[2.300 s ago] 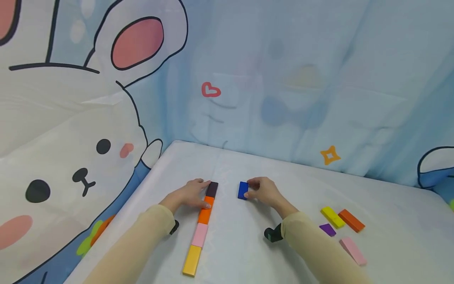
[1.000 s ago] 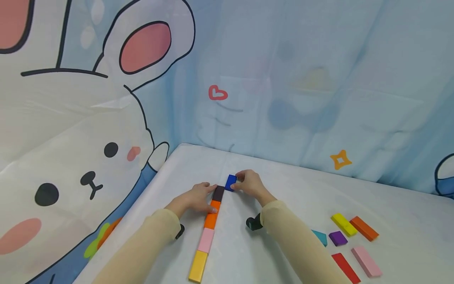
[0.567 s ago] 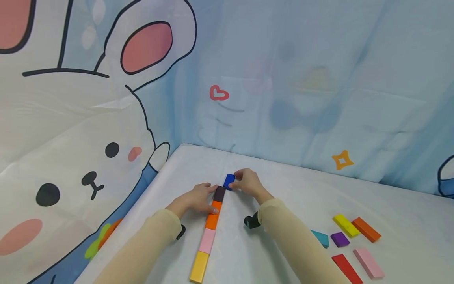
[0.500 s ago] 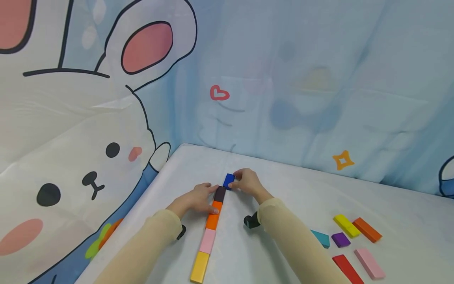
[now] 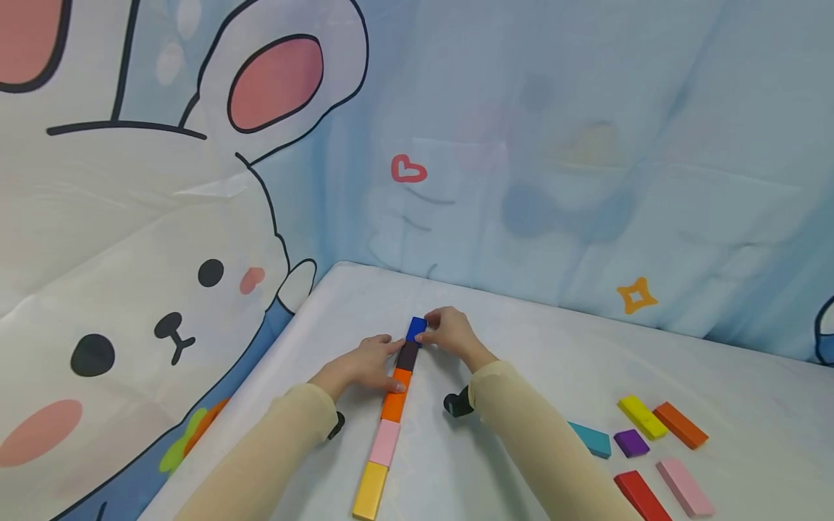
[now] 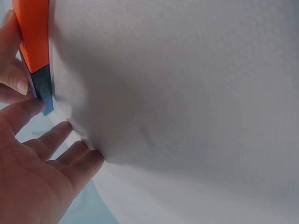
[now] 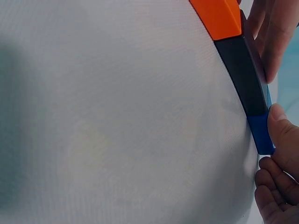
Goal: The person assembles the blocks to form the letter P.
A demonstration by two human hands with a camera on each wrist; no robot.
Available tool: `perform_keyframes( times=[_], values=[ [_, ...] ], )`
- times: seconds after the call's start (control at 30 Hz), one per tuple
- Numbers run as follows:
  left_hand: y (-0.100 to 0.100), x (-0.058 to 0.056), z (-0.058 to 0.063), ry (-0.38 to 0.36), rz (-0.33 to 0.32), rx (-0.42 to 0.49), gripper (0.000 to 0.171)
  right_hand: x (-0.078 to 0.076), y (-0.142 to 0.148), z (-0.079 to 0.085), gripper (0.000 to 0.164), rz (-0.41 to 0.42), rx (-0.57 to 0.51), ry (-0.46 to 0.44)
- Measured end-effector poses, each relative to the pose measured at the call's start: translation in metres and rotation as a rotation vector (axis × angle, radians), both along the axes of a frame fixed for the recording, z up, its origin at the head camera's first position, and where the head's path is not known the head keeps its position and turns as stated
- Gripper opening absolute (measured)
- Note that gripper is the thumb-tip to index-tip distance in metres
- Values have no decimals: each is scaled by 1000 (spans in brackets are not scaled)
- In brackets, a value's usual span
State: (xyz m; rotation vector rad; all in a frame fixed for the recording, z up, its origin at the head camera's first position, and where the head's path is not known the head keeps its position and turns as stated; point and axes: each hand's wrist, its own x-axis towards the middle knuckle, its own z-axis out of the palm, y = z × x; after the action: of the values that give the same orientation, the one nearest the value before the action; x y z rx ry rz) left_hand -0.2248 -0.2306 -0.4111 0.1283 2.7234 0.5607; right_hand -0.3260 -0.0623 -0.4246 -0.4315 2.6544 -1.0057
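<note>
A single row of blocks runs away from me on the white table: a gold block (image 5: 370, 492) nearest, then a pink block (image 5: 384, 443), an orange block (image 5: 394, 407), a black block (image 5: 407, 357) and a blue block (image 5: 417, 328). My left hand (image 5: 366, 364) lies along the row's left side, fingers extended, thumb against the orange block and index fingertip by the black one's far end. At the far end, my right hand (image 5: 454, 336) pinches the blue block between thumb and fingers. In the right wrist view the blue block (image 7: 261, 135) sits end to end with the black block (image 7: 243, 74).
Loose blocks lie to the right: teal (image 5: 591, 439), purple (image 5: 631, 443), yellow (image 5: 642, 417), orange-red (image 5: 680, 425), pink (image 5: 685, 488) and red (image 5: 641, 496). A printed curtain (image 5: 521, 159) hangs behind the table's back edge. Dark wrist devices (image 5: 458, 403) show below the sleeves.
My right hand has brought the blue block leftward from apart on the table to the black block's far end, lined up with the row. The left hand stays at the row; the view shifts slightly.
</note>
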Motion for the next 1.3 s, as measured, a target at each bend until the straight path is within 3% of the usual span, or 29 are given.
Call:
perform_keyframes(
  times=[1.3],
  values=[
    [4,0,4,-24,14,-33,85,3,-4,-1,55,1,18,7]
  ],
)
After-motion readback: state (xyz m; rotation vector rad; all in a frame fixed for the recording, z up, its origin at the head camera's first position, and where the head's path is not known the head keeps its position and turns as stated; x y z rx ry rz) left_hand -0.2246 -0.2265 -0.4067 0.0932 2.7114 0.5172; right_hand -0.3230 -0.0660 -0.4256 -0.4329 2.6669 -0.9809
